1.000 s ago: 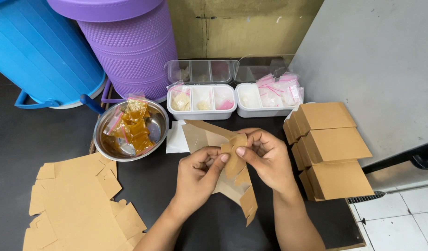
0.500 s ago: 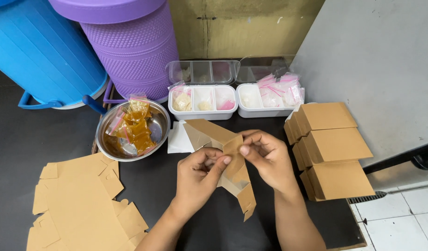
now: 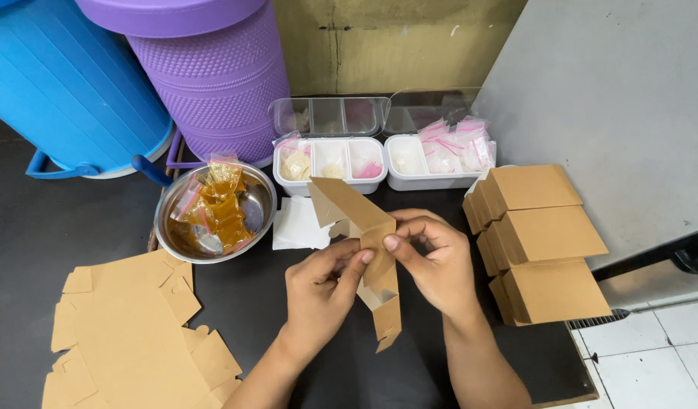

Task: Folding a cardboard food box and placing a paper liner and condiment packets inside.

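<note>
Both my hands hold a brown cardboard box blank (image 3: pixel 364 242), partly folded, above the dark table (image 3: pixel 31 250). My left hand (image 3: pixel 319 291) pinches its lower left side with thumb and fingers. My right hand (image 3: pixel 432 261) grips the right side, thumb pressed on a flap near the middle. One long flap sticks up toward the back left, another hangs down between my wrists.
Flat brown blanks (image 3: pixel 129 333) lie at front left. Three folded boxes (image 3: pixel 542 242) are stacked at right. A steel bowl (image 3: pixel 212 216) holds amber sachets. Two white compartment trays (image 3: pixel 330 163) (image 3: pixel 432 159), blue (image 3: pixel 68 83) and purple (image 3: pixel 205 76) containers stand behind. A grey panel (image 3: pixel 622 106) rises at the right.
The blank has turned in my hands and folded further. My fingers have shifted onto the middle flap. Nothing else on the table moved.
</note>
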